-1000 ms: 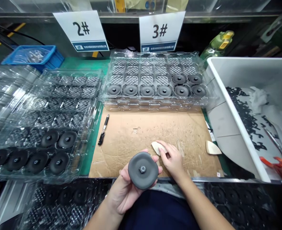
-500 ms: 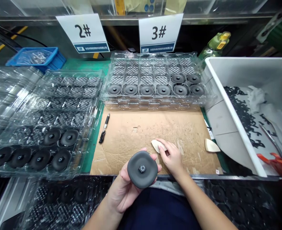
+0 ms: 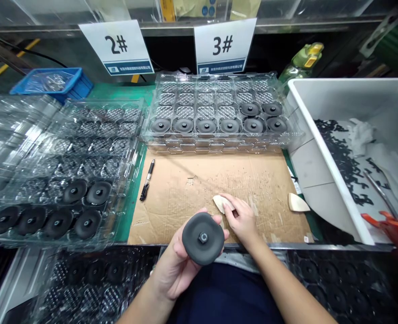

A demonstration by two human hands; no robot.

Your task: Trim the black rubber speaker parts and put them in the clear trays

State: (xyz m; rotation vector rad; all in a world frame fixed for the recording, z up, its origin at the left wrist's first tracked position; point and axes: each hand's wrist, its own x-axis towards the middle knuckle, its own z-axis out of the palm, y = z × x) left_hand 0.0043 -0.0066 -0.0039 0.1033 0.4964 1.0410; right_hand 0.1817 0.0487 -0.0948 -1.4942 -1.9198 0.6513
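Note:
My left hand (image 3: 177, 265) grips a dark grey round disc (image 3: 202, 237) with a small hub in its centre, held up over the front edge of the cardboard mat (image 3: 215, 189). My right hand (image 3: 241, 220) rests on the mat with its fingers closed on a small cream-coloured wedge (image 3: 219, 202). A second cream wedge (image 3: 296, 203) lies at the mat's right edge.
A clear blister tray (image 3: 219, 112) with several black discs stands behind the mat; another (image 3: 67, 166) lies to the left. A black pen (image 3: 147, 180) lies between them. A white bin (image 3: 320, 148) with black scraps is on the right, with orange-handled cutters (image 3: 388, 220). More trays sit below.
The disc in my left hand has turned slightly and sunk a little towards me. My right hand stays on the cream wedge.

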